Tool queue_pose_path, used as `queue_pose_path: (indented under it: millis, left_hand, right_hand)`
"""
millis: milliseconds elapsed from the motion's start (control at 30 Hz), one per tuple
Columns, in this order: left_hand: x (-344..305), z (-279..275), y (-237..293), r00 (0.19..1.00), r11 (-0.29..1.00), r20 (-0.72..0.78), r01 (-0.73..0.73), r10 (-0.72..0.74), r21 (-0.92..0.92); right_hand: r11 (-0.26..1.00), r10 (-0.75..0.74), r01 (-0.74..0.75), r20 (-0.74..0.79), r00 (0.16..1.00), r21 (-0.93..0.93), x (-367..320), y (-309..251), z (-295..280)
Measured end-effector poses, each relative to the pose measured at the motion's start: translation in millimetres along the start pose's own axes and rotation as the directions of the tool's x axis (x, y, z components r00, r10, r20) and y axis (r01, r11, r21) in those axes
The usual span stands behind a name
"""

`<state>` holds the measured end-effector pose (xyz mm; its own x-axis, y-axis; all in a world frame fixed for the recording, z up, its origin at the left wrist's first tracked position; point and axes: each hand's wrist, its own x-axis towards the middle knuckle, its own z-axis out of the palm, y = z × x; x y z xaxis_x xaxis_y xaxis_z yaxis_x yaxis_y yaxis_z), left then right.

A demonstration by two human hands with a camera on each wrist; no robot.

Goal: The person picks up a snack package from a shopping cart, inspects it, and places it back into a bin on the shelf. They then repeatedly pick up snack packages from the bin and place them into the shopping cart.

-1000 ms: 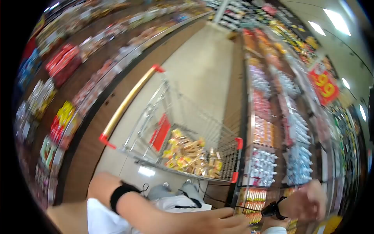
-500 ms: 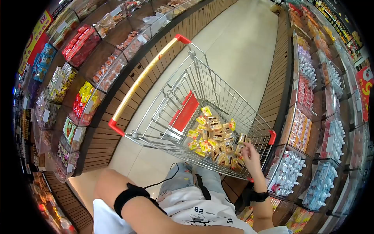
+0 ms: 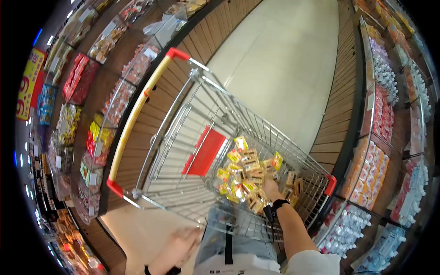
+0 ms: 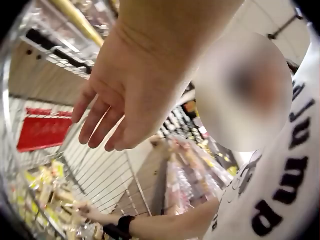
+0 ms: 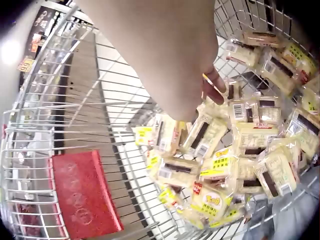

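Note:
My right hand reaches down into a wire shopping cart, among several small packets of sliced bread-like food in clear wrap with yellow labels. In the right wrist view, its fingers are bent down at the packets, partly hidden by the hand itself; I cannot tell whether they pinch one. My left hand hangs in the air outside the cart, near my body, with relaxed fingers and nothing in them. It looks blurred in the head view.
The cart has a yellow handle with red ends and a red panel. Shelves of packaged snacks line the left side; bins of pouches and bottles line the right. A pale floor aisle runs ahead between them.
My right hand has moved left and down from above the cart's right end into the packets. My left arm, earlier folded across my body, has swung out to the lower left.

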<state>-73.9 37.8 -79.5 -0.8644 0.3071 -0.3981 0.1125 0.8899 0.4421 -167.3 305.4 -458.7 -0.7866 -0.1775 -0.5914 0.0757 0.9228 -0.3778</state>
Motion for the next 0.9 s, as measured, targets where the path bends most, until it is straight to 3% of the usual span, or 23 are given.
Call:
queue_pose_path:
  millis: [33,67,133,233,367,400,433,467,500,533,600,633,700,767,833,867,900]
  left_hand:
    - [-6.6,17.1,-7.3,0.998,0.997,0.064,0.024,-0.019,-0.074]
    - [-11.7,26.1,-7.7,0.98,0.975,0.133,0.167,-0.149,-0.145]
    - [-19.8,26.6,-1.5,0.871,0.848,0.291,0.468,-0.395,-0.249]
    - [-15.3,18.6,8.4,0.718,0.654,0.309,0.696,-0.624,-0.296]
    - [-13.7,23.7,3.3,0.763,0.665,0.244,0.643,-0.598,-0.38]
    - [-11.2,25.6,1.7,0.786,0.685,0.208,0.612,-0.582,-0.395]
    - [-6.1,25.7,1.9,0.81,0.706,0.17,0.576,-0.561,-0.412]
    - [-1.9,26.6,1.3,0.833,0.727,0.132,0.536,-0.537,-0.429]
    - [1.4,30.2,-2.0,0.862,0.764,0.101,0.489,-0.496,-0.422]
    - [5.3,35.7,-7.1,0.889,0.798,0.068,0.438,-0.452,-0.414]
    - [14.4,41.2,-13.1,0.933,0.85,0.02,0.337,-0.36,-0.405]
    - [21.8,40.4,-13.1,0.949,0.868,0.005,0.289,-0.314,-0.404]
    - [34.4,38.9,-11.6,0.964,0.868,-0.043,0.218,-0.263,-0.446]
    - [45.3,33.5,-6.5,0.96,0.835,-0.113,0.162,-0.258,-0.525]
    - [53.8,19.4,12.2,0.926,0.655,-0.226,0.03,-0.302,-0.755]
    - [52.3,12.1,16.9,0.903,0.544,-0.274,-0.055,-0.33,-0.837]
    - [47.1,6.0,15.1,0.931,0.494,-0.224,-0.056,-0.289,-0.868]
  right_hand:
    - [1.0,0.017,-0.016,0.04,0.999,-0.027,16.9,-2.6,-4.6]
    - [0.998,0.035,-0.03,0.095,0.995,-0.054,22.7,-8.1,-9.9]
    - [0.988,0.0,0.022,0.139,0.99,-0.155,36.2,-9.3,4.8]
    - [0.948,0.008,0.033,0.129,0.992,-0.316,50.8,-12.8,26.5]
    - [0.969,0.037,0.018,0.218,0.975,-0.248,48.1,-7.0,24.3]
    - [0.985,0.12,-0.09,0.204,0.972,-0.147,44.8,-7.0,18.5]
    - [0.999,-0.021,0.021,0.006,1.0,0.037,33.1,-0.3,11.7]
    - [0.967,0.001,-0.025,0.095,0.996,0.252,28.5,2.5,4.1]
    - [0.889,0.001,-0.084,0.181,0.983,0.449,24.5,6.6,-1.4]
    - [0.757,-0.034,-0.081,0.163,0.986,0.648,17.6,7.0,-4.7]
    - [0.366,-0.106,-0.028,0.072,0.992,0.93,-2.5,-5.9,-18.5]
    - [0.286,-0.117,-0.11,0.148,0.982,0.952,-27.1,-22.5,-54.3]
    - [0.305,-0.045,-0.219,0.244,0.969,0.927,-73.0,-66.9,-116.7]
    - [0.17,-0.09,-0.207,0.224,0.97,0.964,-115.7,-106.1,-150.8]
    - [-0.104,-0.255,-0.103,0.074,0.964,0.989,-145.8,-139.0,-151.3]
    - [-0.095,-0.299,-0.048,0.018,0.954,0.994,-162.6,-155.8,-154.2]
    - [-0.087,-0.344,0.013,-0.042,0.938,0.996,-180.1,-173.3,-159.4]
